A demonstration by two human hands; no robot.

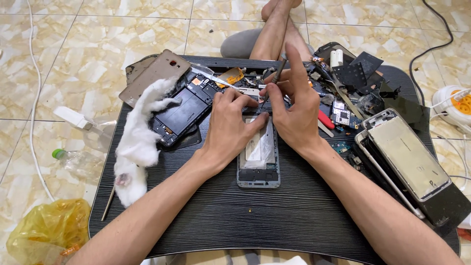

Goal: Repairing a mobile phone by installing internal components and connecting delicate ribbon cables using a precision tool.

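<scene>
An opened phone (pixel 259 164) with its back off lies in the middle of a low black table (pixel 274 216). My left hand (pixel 228 125) presses down on the phone's upper left corner and steadies it. My right hand (pixel 292 105) holds a thin screwdriver (pixel 275 78) upright, tip down at the phone's top edge. The phone's upper part is hidden under both hands.
A wad of white cotton (pixel 137 142), a dismantled dark phone frame (pixel 184 110) and a tan back cover (pixel 154 76) lie left. Stacked phone bodies (pixel 409 159), circuit boards and parts crowd the right. A plastic bottle (pixel 76 162), yellow bag (pixel 46 230) and power strip (pixel 454 103) sit on the tiled floor.
</scene>
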